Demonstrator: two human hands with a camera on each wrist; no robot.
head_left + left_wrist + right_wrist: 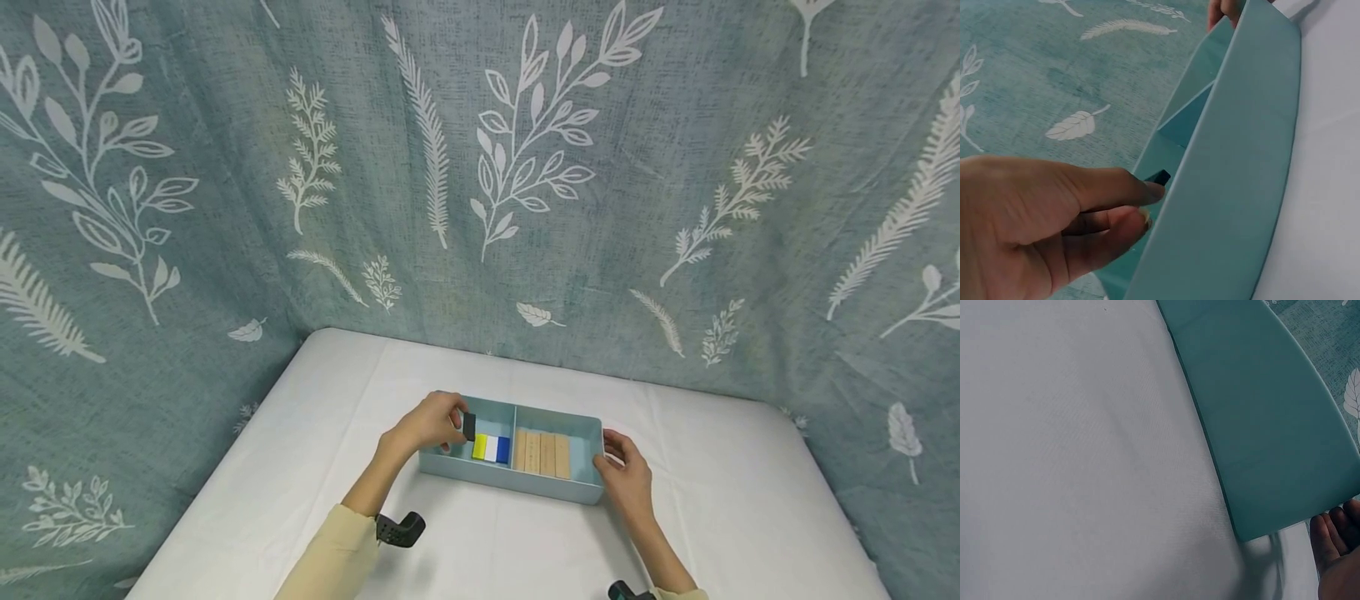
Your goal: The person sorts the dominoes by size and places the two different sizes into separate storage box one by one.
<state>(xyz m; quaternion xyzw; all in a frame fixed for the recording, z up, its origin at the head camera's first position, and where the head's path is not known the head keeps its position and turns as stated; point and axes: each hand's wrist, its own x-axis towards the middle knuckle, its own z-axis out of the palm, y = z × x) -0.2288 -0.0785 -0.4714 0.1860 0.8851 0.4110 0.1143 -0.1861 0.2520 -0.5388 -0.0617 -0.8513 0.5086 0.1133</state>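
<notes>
A light blue two-compartment box point(517, 482) stands on the white-covered table. Over its left compartment, my left hand point(433, 422) pinches a small black block point(468, 427) between thumb and fingers. The left wrist view also shows that block, its dark end point(1160, 177) poking past the thumb. Below it in the same compartment lie a yellow block point(479, 447), a white block point(492, 448) and a blue block point(503, 450), side by side. My right hand point(628, 479) grips the box's right end wall, the thumb at the rim and the fingers outside.
Several plain wooden blocks point(547, 454) lie in a row in the right compartment, against the divider point(514, 429). White cloth point(487, 550) covers the table. A teal leaf-patterned curtain point(450, 292) hangs behind and along the sides.
</notes>
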